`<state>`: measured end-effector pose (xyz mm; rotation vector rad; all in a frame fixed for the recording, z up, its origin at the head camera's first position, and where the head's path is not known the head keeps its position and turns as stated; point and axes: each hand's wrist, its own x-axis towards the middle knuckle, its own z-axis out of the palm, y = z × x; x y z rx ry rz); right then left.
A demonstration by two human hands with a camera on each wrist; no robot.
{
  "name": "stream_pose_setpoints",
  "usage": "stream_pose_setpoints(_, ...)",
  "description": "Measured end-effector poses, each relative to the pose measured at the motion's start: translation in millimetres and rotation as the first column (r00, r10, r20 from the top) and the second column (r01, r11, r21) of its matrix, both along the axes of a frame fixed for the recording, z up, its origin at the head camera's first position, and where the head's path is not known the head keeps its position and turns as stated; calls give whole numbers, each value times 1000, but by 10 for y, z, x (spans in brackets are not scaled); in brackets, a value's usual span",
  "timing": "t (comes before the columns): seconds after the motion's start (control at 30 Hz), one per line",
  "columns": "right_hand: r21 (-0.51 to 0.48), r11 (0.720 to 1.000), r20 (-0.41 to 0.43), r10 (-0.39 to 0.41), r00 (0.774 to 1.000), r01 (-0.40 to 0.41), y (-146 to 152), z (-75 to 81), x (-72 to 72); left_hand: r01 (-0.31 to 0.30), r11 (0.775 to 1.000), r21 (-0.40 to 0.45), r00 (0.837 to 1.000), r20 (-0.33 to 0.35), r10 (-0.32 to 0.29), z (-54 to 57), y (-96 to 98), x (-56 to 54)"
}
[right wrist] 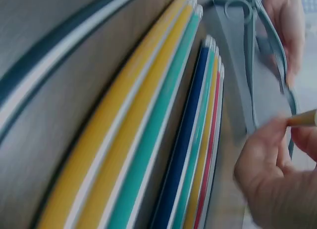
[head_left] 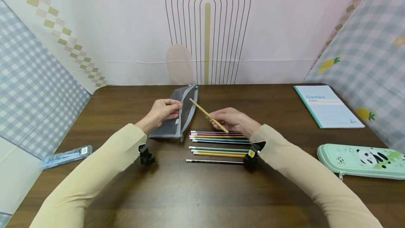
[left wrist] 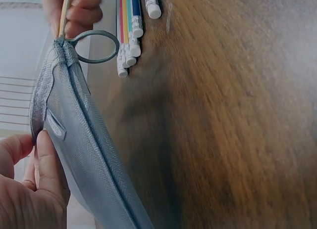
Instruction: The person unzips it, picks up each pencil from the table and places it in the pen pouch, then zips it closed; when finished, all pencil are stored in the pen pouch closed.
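The left hand (head_left: 164,111) pinches the rim of the gray zippered pouch (head_left: 168,126), seemingly to keep its mouth wide; the right hand (head_left: 232,119) grips a yellow pencil (head_left: 200,108), eraser toward that opening; parallel pencils (head_left: 218,154) line the tabletop (head_left: 196,192), probably for easy picking.

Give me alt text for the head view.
A person's right hand holds a slim yellow pencil near the mouth of an open grey zippered pouch, which the left hand grips by its edge. More pencils in several colours lie side by side on the brown wood-grain table; a mint-green panda-print case lies at right.
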<state>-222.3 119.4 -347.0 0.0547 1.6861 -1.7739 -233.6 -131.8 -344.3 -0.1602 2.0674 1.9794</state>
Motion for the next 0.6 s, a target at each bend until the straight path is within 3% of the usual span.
stream_pose_setpoints(0.23, -6, 998, -1, -59, 998, 59, -332, 0, -5, -1, 1000, -10, 1000, 0, 1, 0, 38, 9)
stream_pose_setpoints(0.6, -6, 990, 37, -139, 990, 140, -581, 7, -66, 39, 999, 2, 999, -4, -39, 36, 82, 57)
